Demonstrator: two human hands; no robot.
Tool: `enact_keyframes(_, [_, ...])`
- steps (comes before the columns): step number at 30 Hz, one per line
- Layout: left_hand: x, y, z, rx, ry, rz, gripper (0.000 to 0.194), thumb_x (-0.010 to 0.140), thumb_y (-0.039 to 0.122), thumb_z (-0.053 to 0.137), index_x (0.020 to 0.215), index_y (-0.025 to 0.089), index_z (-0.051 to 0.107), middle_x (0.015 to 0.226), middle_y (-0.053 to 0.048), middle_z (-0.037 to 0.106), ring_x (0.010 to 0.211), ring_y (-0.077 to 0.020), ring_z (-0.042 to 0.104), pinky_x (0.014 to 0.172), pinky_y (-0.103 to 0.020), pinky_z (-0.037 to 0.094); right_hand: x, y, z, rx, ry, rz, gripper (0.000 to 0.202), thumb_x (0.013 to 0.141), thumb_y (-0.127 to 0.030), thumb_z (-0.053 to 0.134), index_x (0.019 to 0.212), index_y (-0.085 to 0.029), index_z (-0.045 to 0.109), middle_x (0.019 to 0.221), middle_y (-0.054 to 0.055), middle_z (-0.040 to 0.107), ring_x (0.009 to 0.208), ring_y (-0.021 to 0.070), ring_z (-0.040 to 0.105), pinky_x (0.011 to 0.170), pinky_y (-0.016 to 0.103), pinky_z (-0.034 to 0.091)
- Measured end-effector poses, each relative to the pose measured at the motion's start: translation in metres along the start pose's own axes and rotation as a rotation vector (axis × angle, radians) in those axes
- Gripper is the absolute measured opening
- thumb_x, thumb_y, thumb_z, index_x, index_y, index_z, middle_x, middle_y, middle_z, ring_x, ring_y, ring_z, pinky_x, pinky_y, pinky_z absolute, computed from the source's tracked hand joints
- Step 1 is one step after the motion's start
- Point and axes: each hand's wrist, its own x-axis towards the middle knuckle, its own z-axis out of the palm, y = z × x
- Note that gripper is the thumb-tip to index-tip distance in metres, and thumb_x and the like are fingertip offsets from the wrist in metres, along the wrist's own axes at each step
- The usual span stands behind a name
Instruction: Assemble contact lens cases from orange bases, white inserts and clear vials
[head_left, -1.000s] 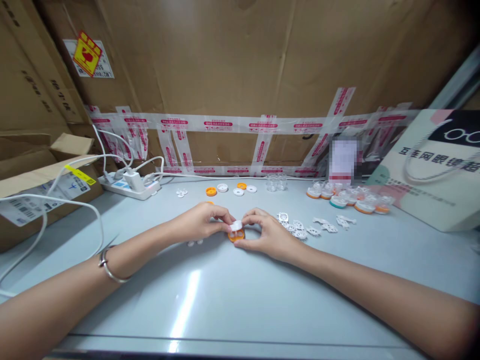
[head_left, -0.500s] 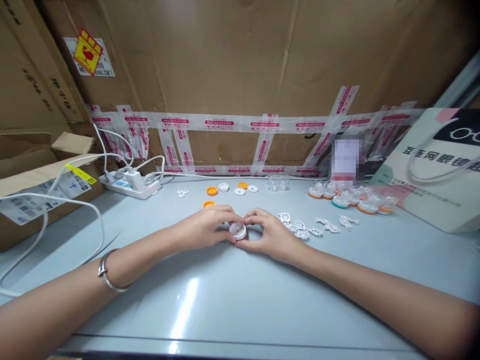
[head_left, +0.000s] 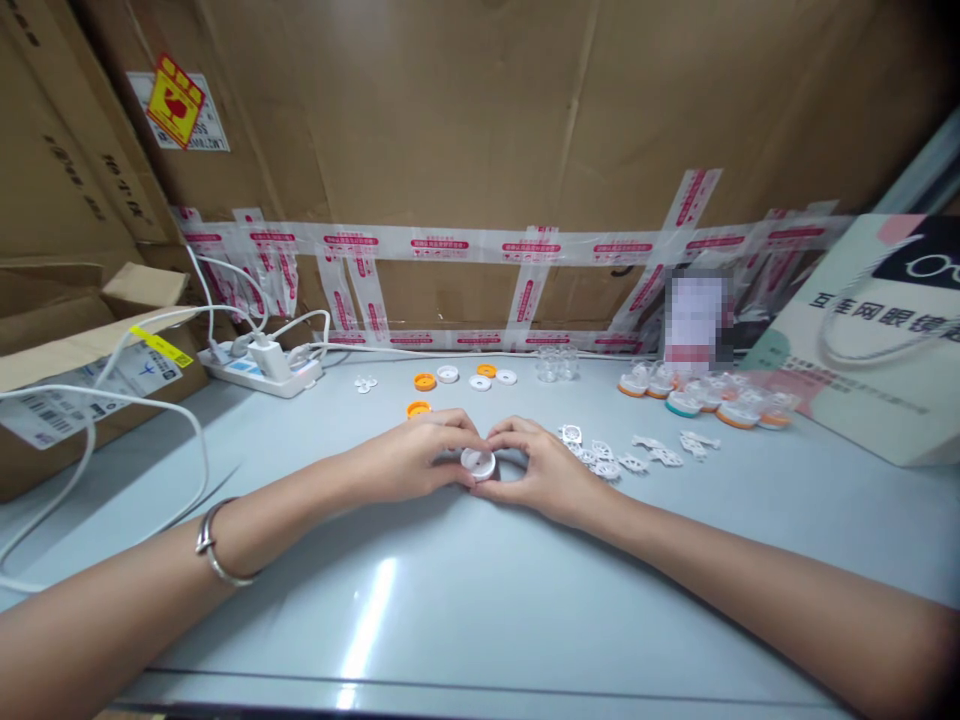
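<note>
White cable is looping down the left edge of the frame toward a power strip (head_left: 259, 372) at centre left. Just right of it, loose orange and white caps (head_left: 465, 377) are lying in a short row. At frame centre, the left hand (head_left: 409, 455) and the right hand (head_left: 536, 465) are meeting over a small white round cap (head_left: 478, 462) on the grey table (head_left: 420, 600), fingertips of both pinched together on its rim. The step in hand looks like pressing the cap shut; whether it is fully seated cannot be told. Next, a firm, even press would seem needed. Further right, white inserts (head_left: 600, 460) are lying scattered, and finished cases (head_left: 705, 395) are clustering beside a paper bag (head_left: 862, 340).
</note>
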Motion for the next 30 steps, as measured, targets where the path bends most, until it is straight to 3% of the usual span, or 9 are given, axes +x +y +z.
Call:
enact_keyframes(22, [0.0003,0.0015,-0.0005,-0.022,-0.011,-0.029,0.026,0.082,0.026,0.058,0.107,0.020,0.060,0.097,-0.005,0.060,0.088,-0.0155,0.057,0.080,-0.026,0.043,0.0007,-0.0010,-0.0017,0.019,-0.027,0.023,0.035,0.063,-0.043,0.073,0.091,-0.024,0.067,0.099,0.003,0.059,0.098,0.0222,0.055,0.088,0.036,0.042])
enact_keyframes(30, [-0.0004,0.0015,0.0000,-0.012,0.003,-0.051,0.026,0.081,0.024,0.059,0.106,0.019,0.059,0.097,-0.005,0.059,0.087,-0.0151,0.056,0.079,-0.026,0.043,-0.0008,0.0001,-0.0030,0.034,-0.054,-0.030,0.026,0.068,-0.029,0.067,0.094,-0.024,0.066,0.100,0.003,0.059,0.097,0.0204,0.055,0.090,0.034,0.041])
